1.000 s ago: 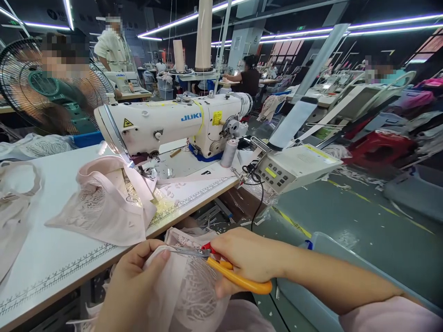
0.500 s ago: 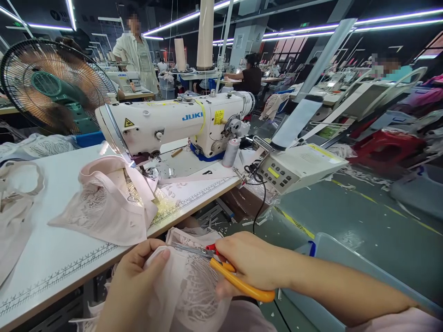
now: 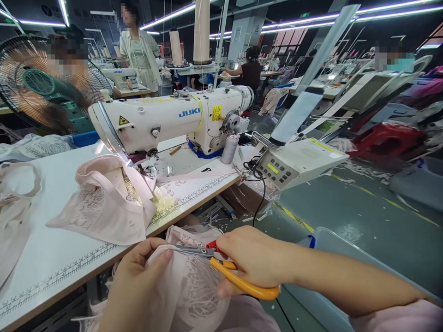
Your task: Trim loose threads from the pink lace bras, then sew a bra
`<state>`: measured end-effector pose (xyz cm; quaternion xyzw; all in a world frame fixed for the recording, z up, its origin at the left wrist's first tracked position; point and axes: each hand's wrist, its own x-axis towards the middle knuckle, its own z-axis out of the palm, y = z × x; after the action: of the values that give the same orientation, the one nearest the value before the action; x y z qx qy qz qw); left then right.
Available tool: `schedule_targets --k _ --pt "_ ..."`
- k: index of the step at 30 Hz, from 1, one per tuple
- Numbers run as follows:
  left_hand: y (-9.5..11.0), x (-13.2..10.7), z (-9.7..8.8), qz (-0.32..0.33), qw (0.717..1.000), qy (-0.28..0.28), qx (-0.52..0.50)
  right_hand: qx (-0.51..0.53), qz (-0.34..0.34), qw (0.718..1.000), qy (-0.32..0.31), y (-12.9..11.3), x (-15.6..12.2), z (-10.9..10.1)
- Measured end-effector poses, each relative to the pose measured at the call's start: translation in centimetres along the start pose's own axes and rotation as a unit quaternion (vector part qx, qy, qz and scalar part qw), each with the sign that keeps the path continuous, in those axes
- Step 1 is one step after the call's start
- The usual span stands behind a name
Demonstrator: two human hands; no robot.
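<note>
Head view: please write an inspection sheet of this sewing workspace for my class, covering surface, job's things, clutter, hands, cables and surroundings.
Surface: white table with ruler markings along its front edge.
Job's things: orange-handled scissors at pale lace fabric.
Clutter: scraps on the floor.
Hands: left hand pinches the fabric; right hand grips the scissors.
Cables: black cable hanging beside the control box.
Surroundings: sewing machine on the table; fan and a standing person beyond.

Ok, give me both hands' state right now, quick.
Left hand: closed, pinching the edge of the pale lace garment between thumb and fingers.
Right hand: closed, gripping the orange-handled scissors.
</note>
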<state>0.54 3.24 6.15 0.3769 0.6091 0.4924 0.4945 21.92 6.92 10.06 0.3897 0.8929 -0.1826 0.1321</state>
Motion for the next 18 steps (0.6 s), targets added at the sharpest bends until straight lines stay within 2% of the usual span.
schedule_targets --k 7,18 --pt "0.25 -0.34 0.20 -0.051 0.998 -0.020 -0.009 -0.005 0.003 1.000 0.003 0.21 -0.10 0.42" --pt "-0.09 0.17 0.60 -0.043 0.997 0.003 -0.069 -0.001 0.015 1.000 -0.009 0.05 -0.04 0.61"
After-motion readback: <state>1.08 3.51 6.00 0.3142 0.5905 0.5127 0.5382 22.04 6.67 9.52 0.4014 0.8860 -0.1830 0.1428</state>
